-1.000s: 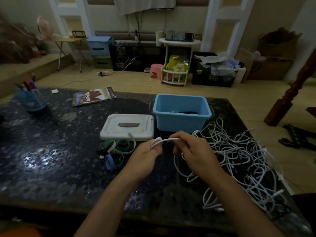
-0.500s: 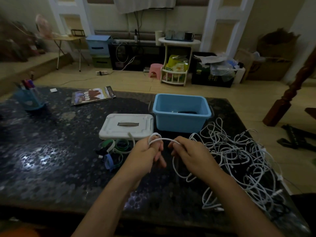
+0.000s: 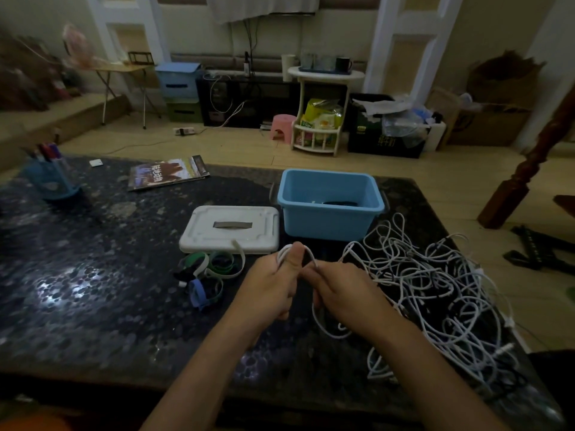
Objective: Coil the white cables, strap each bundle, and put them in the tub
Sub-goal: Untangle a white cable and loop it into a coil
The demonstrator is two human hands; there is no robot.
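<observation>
Left hand (image 3: pixel 270 284) grips the coil (image 3: pixel 287 251), now looped over its thumb; right hand (image 3: pixel 342 290) has closed in, pinching the feeding strand. Winding progresses. Tangled cables (image 3: pixel 435 290) remain on the bench (image 3: pixel 93 290); straps (image 3: pixel 214 269), then tub (image 3: pixel 329 213) beyond.

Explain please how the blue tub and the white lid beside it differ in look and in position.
The blue tub is deep and stands open side up, while the white lid is flat and lies low on the table. The tub is light blue; the lid is white with a dark strip across its middle. The tub stands to the right of the lid, nearer the loose white cables. Both are rectangular with rounded corners, and neither is touched by a hand.
</observation>
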